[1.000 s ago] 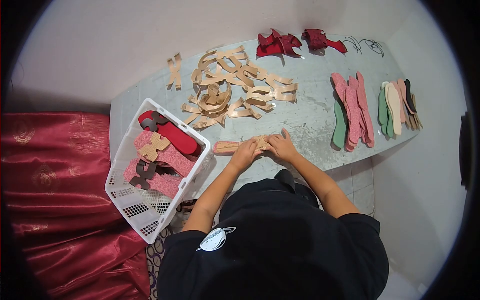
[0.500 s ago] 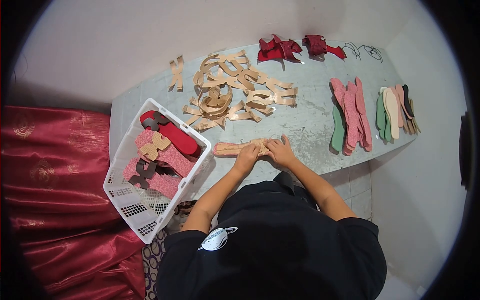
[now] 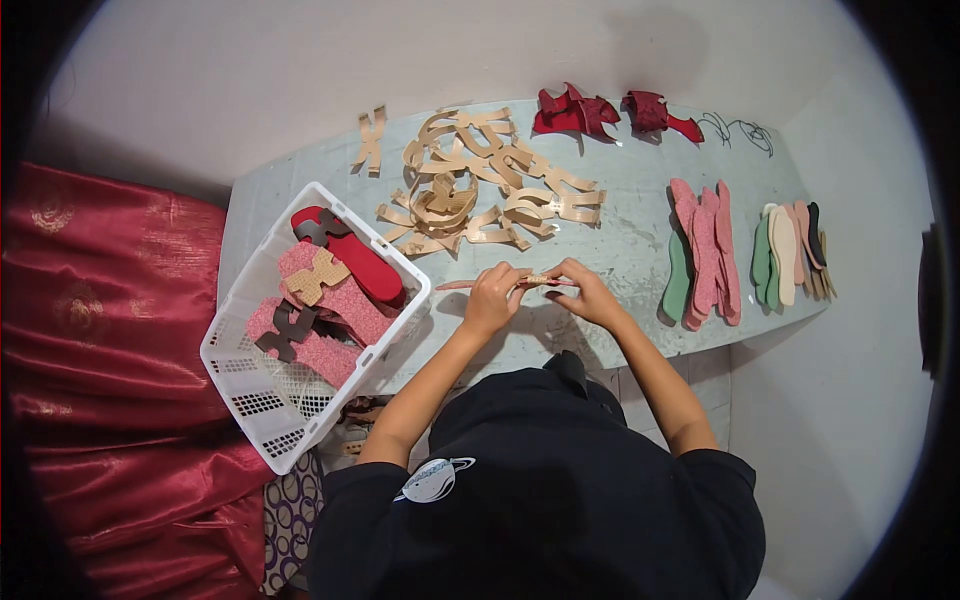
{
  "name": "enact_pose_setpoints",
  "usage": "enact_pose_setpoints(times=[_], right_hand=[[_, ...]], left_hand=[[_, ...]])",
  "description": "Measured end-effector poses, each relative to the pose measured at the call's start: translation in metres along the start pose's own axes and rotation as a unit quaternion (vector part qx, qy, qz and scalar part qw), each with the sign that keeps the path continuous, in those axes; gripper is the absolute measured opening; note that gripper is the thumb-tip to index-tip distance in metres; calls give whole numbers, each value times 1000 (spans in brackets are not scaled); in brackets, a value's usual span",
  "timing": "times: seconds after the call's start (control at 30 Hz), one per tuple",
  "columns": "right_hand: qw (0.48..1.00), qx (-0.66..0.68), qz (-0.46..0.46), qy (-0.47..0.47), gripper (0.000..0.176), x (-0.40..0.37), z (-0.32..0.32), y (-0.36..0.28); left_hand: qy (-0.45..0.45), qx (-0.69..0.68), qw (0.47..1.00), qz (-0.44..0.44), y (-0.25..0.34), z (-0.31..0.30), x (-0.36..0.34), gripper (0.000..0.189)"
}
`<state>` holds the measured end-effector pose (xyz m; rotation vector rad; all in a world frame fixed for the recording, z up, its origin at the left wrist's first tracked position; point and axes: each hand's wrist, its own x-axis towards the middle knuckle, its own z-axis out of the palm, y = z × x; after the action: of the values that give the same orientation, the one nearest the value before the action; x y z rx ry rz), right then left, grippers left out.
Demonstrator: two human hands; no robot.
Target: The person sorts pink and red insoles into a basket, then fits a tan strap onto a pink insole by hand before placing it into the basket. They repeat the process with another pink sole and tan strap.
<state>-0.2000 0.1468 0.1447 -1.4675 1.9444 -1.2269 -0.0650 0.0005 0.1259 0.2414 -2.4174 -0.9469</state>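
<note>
A thin pink sole (image 3: 455,285) with a tan strap piece (image 3: 536,280) on it is held edge-on above the table's near part. My left hand (image 3: 493,298) grips its middle, fingers wrapped over the edge. On the right, my right hand (image 3: 585,292) pinches the other end between thumb and fingers. The sole's broad faces are mostly hidden from view. Just beyond my hands lies a heap of tan strap pieces (image 3: 445,200).
A white basket (image 3: 222,365) holding pink and red slippers stands at the left. Pink soles (image 3: 706,250), a green sole (image 3: 677,275) and several other soles (image 3: 785,250) lie right. Dark red pieces (image 3: 575,112) and black cords (image 3: 745,132) lie along the back.
The sole, earlier lying flat with its strap side up, is now tilted onto its edge. Both hands have changed from pressing on it to gripping it. The view has shifted slightly.
</note>
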Motion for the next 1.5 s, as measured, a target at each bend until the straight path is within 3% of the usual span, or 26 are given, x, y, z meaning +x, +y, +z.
enact_pose_setpoints(times=[0.13, 0.2, 0.3, 0.4, 0.63, 0.7, 0.77, 0.9, 0.97, 1.0, 1.1, 1.27, 1.37, 1.43, 1.5], right_hand=[[1000, 10, -19, -8, 25, 9, -17, -21], [999, 13, -27, -20, 25, 14, -26, -35], [996, -8, -44, -82, 26, 26, -39, -58], [978, -23, -113, -172, 26, 44, -53, -73], [958, -60, -142, -243, 24, 85, -44, -121], [952, -12, -173, -254, 28, 100, -32, -125], [948, -14, -165, -272, 30, 112, -19, -137], [951, 120, -148, -245, 35, 129, 22, -140], [968, 155, -115, -161, 39, 130, 43, -151], [960, 192, -121, -166, 48, 133, 52, -154], [942, 294, -102, -128, 53, 139, 79, -168], [931, 306, -171, -99, 48, 152, 113, -190], [933, 299, -172, -104, 46, 156, 126, -191], [929, 312, -160, -119, 44, 157, 137, -184], [922, 336, -143, -131, 43, 157, 149, -175]], left_hand=[[20, -63, 997, -28, 20, -16, 6, 35], [26, -127, 988, -83, 29, -27, 7, 37], [45, -192, 976, -91, 39, -44, 8, 35], [32, -160, 985, -58, 49, -67, 11, 28], [19, -180, 977, -116, 60, -122, 3, 25], [20, -174, 978, -118, 51, -134, -5, 25], [59, -233, 961, -135, 43, -146, -14, 24], [136, -289, 935, -152, 41, -176, -31, 25], [160, -271, 936, -158, 38, -187, -40, 23], [183, -287, 928, -154, 40, -193, -42, 23], [229, -271, 924, -140, 30, -209, -50, 23], [363, -251, 891, -107, 19, -243, -68, 25], [435, -233, 867, -73, 3, -273, -86, 24], [530, -233, 810, -93, -9, -289, -99, 23], [534, -215, 812, -101, -25, -297, -116, 24]])
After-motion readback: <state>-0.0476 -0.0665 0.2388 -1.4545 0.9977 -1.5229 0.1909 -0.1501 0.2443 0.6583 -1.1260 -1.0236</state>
